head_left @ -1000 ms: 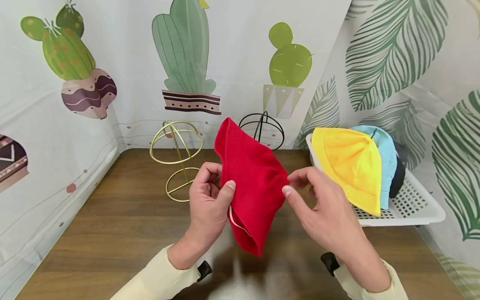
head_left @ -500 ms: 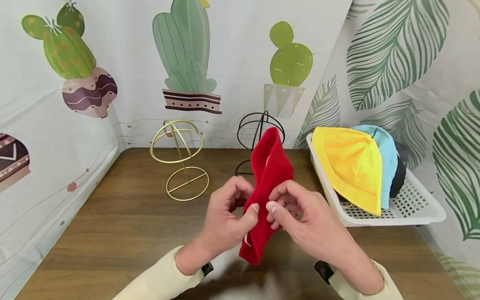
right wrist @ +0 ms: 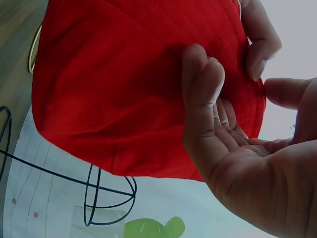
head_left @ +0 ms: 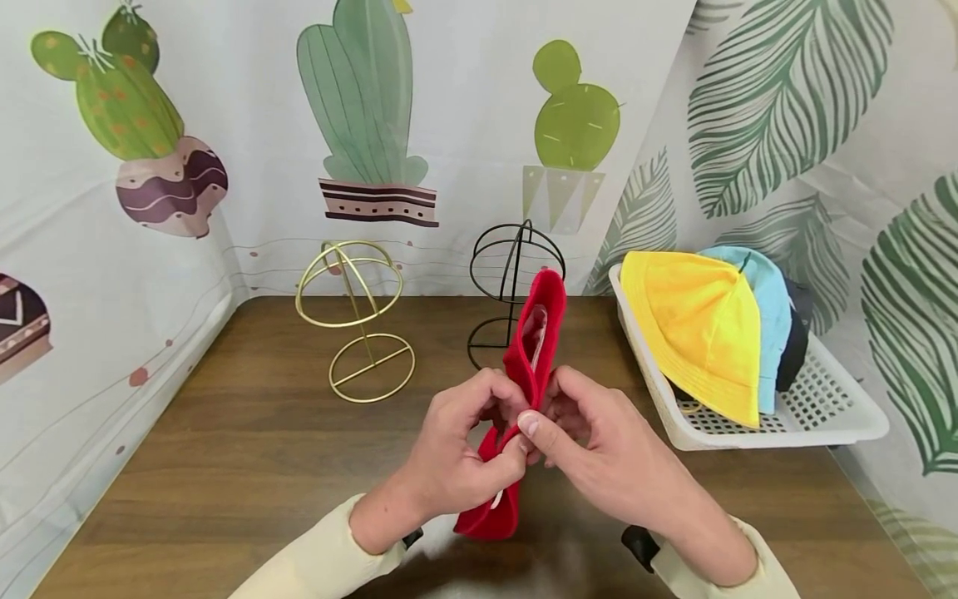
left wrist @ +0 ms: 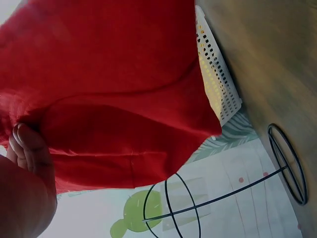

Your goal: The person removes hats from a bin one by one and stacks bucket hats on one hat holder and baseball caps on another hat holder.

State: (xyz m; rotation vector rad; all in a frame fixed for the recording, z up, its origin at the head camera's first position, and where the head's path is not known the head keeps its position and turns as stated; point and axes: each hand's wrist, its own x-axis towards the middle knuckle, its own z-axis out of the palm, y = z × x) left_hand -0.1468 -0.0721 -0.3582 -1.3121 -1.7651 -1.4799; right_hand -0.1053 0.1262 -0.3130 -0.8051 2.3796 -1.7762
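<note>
A red bucket hat (head_left: 552, 333) is held up between both hands above the table, squeezed narrow with its brim opening facing me. My left hand (head_left: 460, 457) pinches the near part of the brim, thumb on the edge. From the other side my right hand (head_left: 599, 449) pinches the brim too, its thumb close to the left thumb. A thin white cord (head_left: 496, 499) shows inside the lower part. Red cloth (left wrist: 114, 74) fills much of the left wrist view. In the right wrist view, the right hand's curled fingers (right wrist: 202, 89) lie against the hat's outside.
A gold wire hat stand (head_left: 365, 337) stands at back left; a black wire stand (head_left: 513, 283) is behind the red hat. On the right, a white basket (head_left: 846, 433) holds a yellow hat (head_left: 688, 324), a light blue hat (head_left: 774, 333) and something dark (head_left: 797, 349).
The red hat has turned from side-on to edge-on, opening towards me, and narrowed. The right hand has moved left from the crown to the brim, meeting the left hand, which shifted right.
</note>
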